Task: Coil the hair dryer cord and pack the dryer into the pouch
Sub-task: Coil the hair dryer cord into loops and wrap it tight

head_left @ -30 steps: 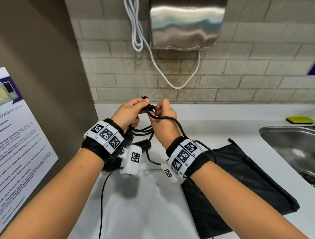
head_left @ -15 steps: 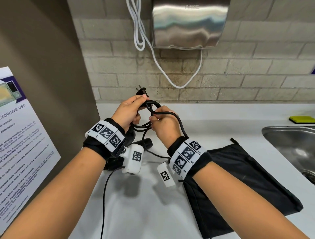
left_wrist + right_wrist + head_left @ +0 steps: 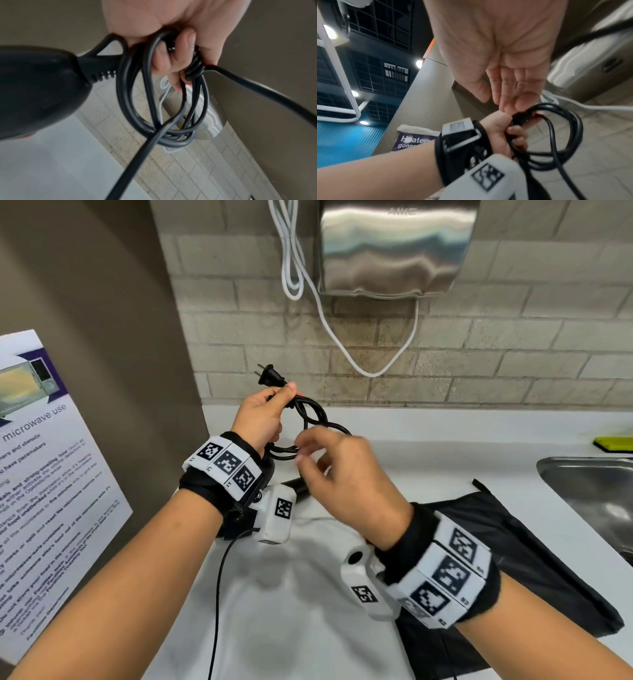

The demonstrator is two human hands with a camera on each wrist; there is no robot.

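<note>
In the left hand (image 3: 262,419), round glossy black cord (image 3: 147,97) loops bunch.

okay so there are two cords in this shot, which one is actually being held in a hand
The black hair dryer cord, coiled in loops and gripped by the left hand below its plug. The white cord hangs untouched on the brick wall under the hand dryer.

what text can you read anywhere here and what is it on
"microwave use": heading on the wall poster; its smaller print is too blurred.
"H?aters gonna": purple sign, partly hidden.
Embossed brand on the steel hand dryer: unreadable.
Wristband markers: patterns, digits too small.
</note>
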